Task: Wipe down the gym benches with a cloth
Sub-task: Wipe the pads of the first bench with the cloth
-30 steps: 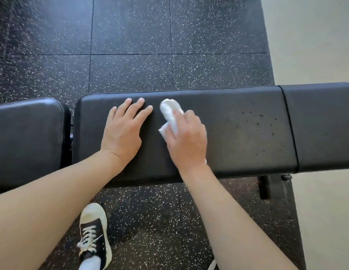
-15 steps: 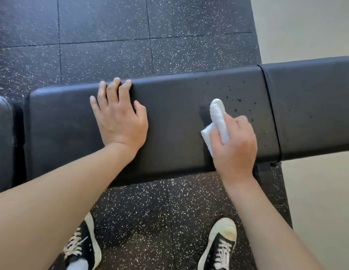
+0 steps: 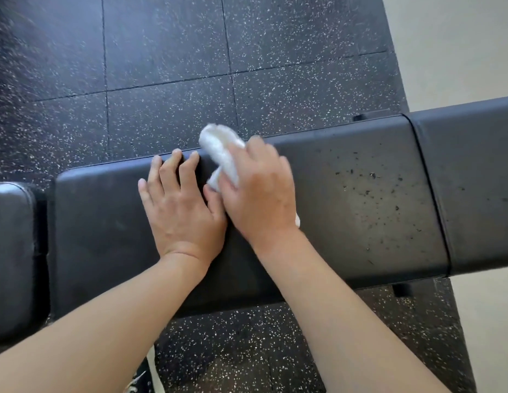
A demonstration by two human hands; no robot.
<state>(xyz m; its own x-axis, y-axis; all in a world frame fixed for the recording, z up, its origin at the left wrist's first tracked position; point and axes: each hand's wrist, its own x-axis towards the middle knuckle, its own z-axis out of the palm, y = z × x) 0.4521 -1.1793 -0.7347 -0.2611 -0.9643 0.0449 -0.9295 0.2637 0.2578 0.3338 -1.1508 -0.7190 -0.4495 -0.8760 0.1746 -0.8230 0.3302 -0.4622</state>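
On the bench (image 3: 346,211), the right hand (image 3: 258,194) is gripping a bunched cloth (image 3: 221,154), soft, light and best held wadded, beside the left hand (image 3: 179,202) lying flat with fingers straight.

Bright, even daylight; motion blur on cloth (image 3: 223,154) and right hand (image 3: 258,191).

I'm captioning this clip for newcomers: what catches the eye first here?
The white cloth, blurred and gripped by the right hand at the far edge of the black bench. Beside it the left hand lies flat on the pad. To the right, dark specks dot a dull patch of the pad.
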